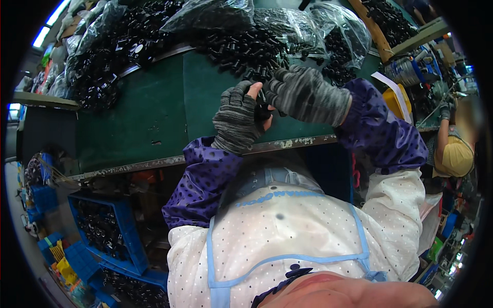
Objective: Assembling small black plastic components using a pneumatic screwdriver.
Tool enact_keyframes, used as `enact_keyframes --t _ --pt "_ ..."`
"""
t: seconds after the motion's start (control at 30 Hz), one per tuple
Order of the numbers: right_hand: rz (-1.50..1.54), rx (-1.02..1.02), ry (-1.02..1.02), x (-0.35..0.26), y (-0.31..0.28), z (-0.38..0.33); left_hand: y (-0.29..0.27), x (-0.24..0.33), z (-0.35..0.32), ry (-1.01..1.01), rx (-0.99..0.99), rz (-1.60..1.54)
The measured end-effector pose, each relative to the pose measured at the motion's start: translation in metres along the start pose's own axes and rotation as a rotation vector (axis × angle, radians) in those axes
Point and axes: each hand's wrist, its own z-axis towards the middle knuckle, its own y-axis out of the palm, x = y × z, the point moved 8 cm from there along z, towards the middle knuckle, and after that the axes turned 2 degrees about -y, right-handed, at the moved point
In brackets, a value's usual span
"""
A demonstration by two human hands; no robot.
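Both my hands wear grey striped gloves with bare fingertips and meet above the near part of a green-topped workbench (149,123). My left hand (239,118) is closed around a small black part (263,111), with the thumb pointing up beside it. Close against it, my right hand (310,95) has its fingers curled together at the top of that part. Its fingertips are mostly hidden behind the glove, so what they pinch cannot be made out. Just beyond the hands lies a heap of small black cylindrical parts (241,49).
Clear plastic bags (210,15) and another black heap (97,77) line the bench's far side. Blue crates (131,236) of black parts stand below at left. A yellow object (395,102) sits right of my arm. Another person (452,149) works at far right.
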Motion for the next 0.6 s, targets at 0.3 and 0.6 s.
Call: enact_keyframes --t 0.3,0.6 --pt "1.326 0.931 0.679 0.279 -0.042 -0.087 0.000 -0.015 0.006 -0.086 -0.115 -0.014" --pt "1.995 1.210 0.051 0.140 -0.050 -0.011 0.004 -0.018 0.015 -0.058 -0.072 0.040"
